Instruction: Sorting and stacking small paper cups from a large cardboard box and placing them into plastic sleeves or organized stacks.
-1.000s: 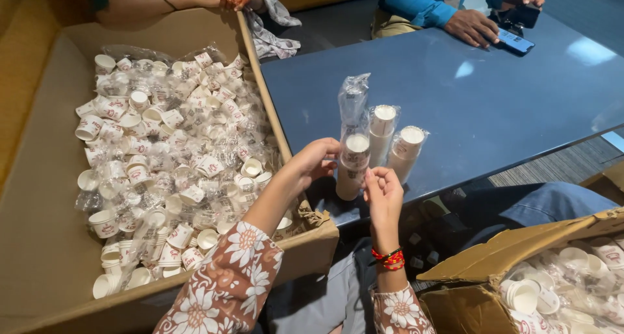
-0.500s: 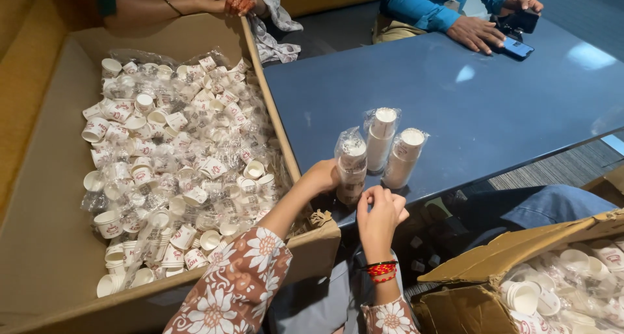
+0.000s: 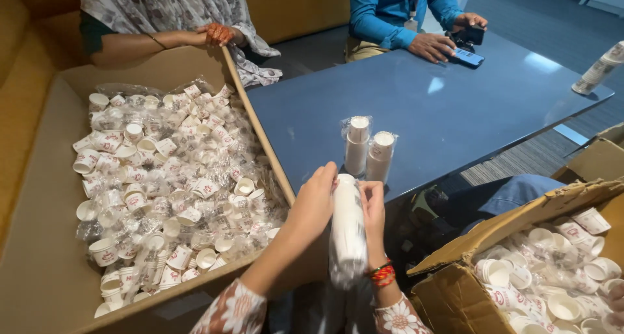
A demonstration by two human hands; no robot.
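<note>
My left hand (image 3: 314, 199) and my right hand (image 3: 373, 207) both grip a plastic-wrapped stack of white paper cups (image 3: 348, 230), held upright and blurred, off the near edge of the blue table (image 3: 455, 113). Two more wrapped stacks of cups (image 3: 368, 153) stand on the table just beyond my hands. A red bangle sits on my right wrist. Both sleeves are floral.
A big cardboard box (image 3: 39, 243) on the left holds several loose and bagged paper cups. A smaller torn box of cups (image 3: 546, 269) is at the lower right. Two other people sit at the far side; one holds a phone (image 3: 469, 56). Another wrapped stack (image 3: 595, 71) lies at the table's far right.
I have lifted the nearest wrapped stack off the table and pulled it toward me with both hands. Two stacks stay standing on the table.
</note>
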